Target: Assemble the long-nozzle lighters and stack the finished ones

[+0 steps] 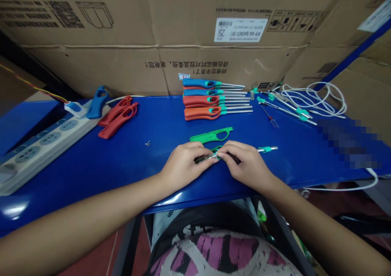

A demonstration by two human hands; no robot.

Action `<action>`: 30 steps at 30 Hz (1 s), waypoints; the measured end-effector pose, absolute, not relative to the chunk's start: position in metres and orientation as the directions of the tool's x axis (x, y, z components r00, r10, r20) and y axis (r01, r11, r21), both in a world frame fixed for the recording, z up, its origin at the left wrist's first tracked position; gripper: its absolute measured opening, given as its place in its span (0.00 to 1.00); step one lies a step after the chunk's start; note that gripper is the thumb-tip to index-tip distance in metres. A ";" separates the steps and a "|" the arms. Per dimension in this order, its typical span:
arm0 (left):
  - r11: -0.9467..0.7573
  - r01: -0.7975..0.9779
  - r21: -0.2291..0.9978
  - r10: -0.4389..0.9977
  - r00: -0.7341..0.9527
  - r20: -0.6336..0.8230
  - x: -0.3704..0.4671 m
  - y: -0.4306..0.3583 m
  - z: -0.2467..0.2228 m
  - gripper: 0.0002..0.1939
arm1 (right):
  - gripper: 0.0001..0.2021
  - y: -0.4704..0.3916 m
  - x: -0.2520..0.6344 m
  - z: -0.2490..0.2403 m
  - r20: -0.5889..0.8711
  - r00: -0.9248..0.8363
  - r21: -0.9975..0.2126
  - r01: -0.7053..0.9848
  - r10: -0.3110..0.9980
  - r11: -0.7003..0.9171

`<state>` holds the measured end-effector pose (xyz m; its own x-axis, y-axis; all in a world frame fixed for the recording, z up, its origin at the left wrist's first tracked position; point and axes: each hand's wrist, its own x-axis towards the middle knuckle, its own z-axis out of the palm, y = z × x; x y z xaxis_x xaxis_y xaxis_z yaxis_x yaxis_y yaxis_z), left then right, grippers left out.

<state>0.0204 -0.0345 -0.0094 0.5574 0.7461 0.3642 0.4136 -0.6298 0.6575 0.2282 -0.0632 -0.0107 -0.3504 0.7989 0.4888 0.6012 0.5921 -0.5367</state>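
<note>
My left hand (184, 162) is closed, its thumb and fingers pinching a slim, dark, shiny inner part of a gas lighter (201, 158). My right hand (246, 162) meets it from the other side, fingertips pressed together at the lighter part's right end. A bit of green casing (216, 149) shows between the hands, mostly covered by fingers. Beyond the right hand sticks out a metal lighter tube (269, 149) with a teal collar; its join is hidden. Just behind the hands lies a green half-shell of a lighter handle (211, 135), with a trigger loop.
Assembled lighters (203, 113) are stacked at the back. Red handle shells (119, 119) and a blue one (97, 103) lie left by a power strip (49, 139). Small screws (148, 143), a screwdriver (270, 118), loose tubes (293, 112) and a white cable (317, 101) are on the blue table (122, 166).
</note>
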 end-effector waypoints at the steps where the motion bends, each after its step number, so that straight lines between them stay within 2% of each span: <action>1: -0.629 0.414 0.659 0.748 0.555 0.365 0.021 -0.035 -0.009 0.08 | 0.08 -0.063 0.228 -0.011 0.490 -0.351 -0.534 0.603 0.798 0.593; 8: -0.633 0.388 0.670 0.742 0.549 0.384 0.019 -0.032 -0.004 0.06 | 0.07 -0.064 0.228 -0.008 0.473 -0.320 -0.569 0.600 0.821 0.562; 14: -0.707 0.437 0.556 0.686 0.616 0.387 0.009 -0.025 0.002 0.13 | 0.06 -0.063 0.244 -0.004 0.531 -0.107 -0.556 0.705 0.840 0.441; 18: -0.722 0.490 0.489 0.671 0.668 0.321 0.006 -0.023 0.003 0.09 | 0.05 -0.065 0.265 -0.008 0.510 -0.121 -0.440 0.814 0.852 0.379; 23: -0.706 0.549 0.447 0.691 0.672 0.265 0.006 -0.022 0.003 0.10 | 0.07 -0.073 0.279 -0.014 0.460 -0.257 -0.289 0.862 0.850 0.417; 26: -0.666 0.576 0.475 0.719 0.664 0.203 0.006 -0.023 0.005 0.10 | 0.09 -0.078 0.281 -0.014 0.423 -0.291 -0.215 0.888 0.858 0.407; 30: -0.606 0.592 0.531 0.753 0.642 0.143 0.005 -0.025 0.012 0.11 | 0.11 -0.084 0.285 -0.015 0.430 -0.312 -0.180 0.890 0.847 0.419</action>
